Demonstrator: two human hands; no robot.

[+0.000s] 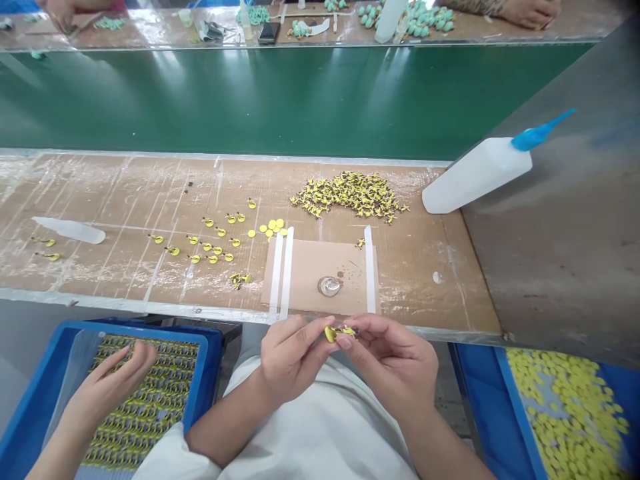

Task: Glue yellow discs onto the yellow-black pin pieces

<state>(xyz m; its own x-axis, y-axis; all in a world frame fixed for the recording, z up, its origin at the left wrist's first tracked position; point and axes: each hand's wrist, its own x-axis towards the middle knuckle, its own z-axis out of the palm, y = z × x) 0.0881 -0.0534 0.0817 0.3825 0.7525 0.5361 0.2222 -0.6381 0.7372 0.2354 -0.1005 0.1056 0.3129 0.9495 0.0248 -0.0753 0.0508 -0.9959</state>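
My left hand (293, 360) and my right hand (395, 363) meet just below the near edge of the table. Both are closed in a pinch on one small yellow part (336, 332), a yellow disc with a dark-and-yellow piece at its right end. The left fingers hold the disc side and the right fingers hold the other end. Right above my hands a brown card (320, 267) is taped to the table, with a small blob of glue (329, 286) on it.
A pile of yellow-black pieces (350, 193) and scattered finished parts (210, 243) lie on the table, and a white glue bottle (480, 173) leans at the right. Another person's hand (113, 383) rests in a blue tray (30, 407). A blue bin of yellow discs (565, 413) stands at the lower right.
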